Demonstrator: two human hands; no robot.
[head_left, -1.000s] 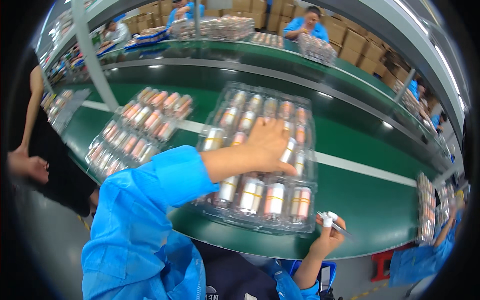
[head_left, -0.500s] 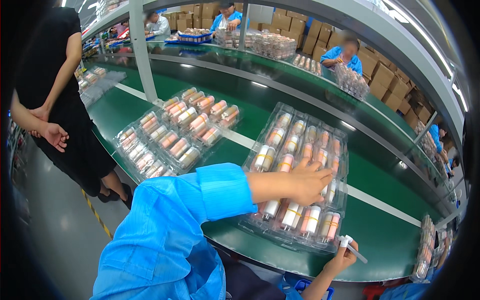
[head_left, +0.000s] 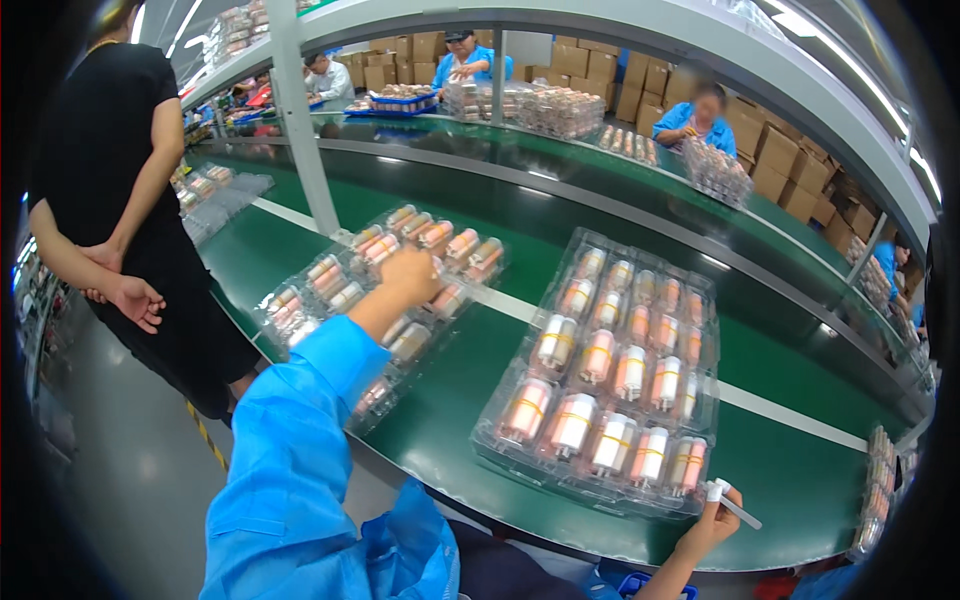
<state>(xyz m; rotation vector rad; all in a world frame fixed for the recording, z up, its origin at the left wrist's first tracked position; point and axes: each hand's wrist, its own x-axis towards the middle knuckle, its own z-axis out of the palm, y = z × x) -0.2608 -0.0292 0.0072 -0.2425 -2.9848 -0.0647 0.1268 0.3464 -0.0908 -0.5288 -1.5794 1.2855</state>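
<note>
My left hand, its sleeve blue, reaches over the left clear plastic trays, which hold rubber-banded bundles of pink and white cylinders. The hand is blurred and its fingers are hidden, so whether it grips a bundle cannot be told. Near the closest corner of the right clear tray, my right hand is closed around a small white piece with a flat grey strip sticking out. Rows of banded cylinders, pink and white with metal pins at their lower ends, fill the right tray.
A green conveyor belt with a white line runs under the trays. At left, a person in black stands with hands behind the back. A grey metal post rises behind the left trays. Stacked filled trays stand at far right.
My left hand has left the right tray and moved left to the other trays. My right hand still holds the white piece and strip. The whole view has shifted slightly.
</note>
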